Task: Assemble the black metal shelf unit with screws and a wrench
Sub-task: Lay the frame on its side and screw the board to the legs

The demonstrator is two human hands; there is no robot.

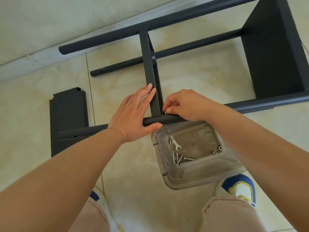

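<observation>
While the left hand lies flat and spread against the black shelf frame, its fingers straight along the side of the upright shelf panel and its thumb laid along the near tube, the right hand has its fingers curled and pinches a small silver screw between thumb and forefinger. The screw sits at the corner where the panel meets that tube, just right of the left hand's fingertips and touching or all but touching the metal (which of the two cannot be made out).

The frame lies on its side on the tiled floor. Beyond the pinch, away from the person, two more tubes cross the panel; one joint there shows a fitted screw head. Far right of the hands a second, wider panel stands between the tubes.

Just below the right hand, toward the person, a clear plastic tray rests on the floor, its far rim close under the near tube. In it lie a small flat wrench, a cluster of loose screws and a few nuts. Left of the left hand a loose shelf panel lies flat, with the tube's end passing over it. Nearest the person are two knees in beige trousers and blue-and-white shoes.
</observation>
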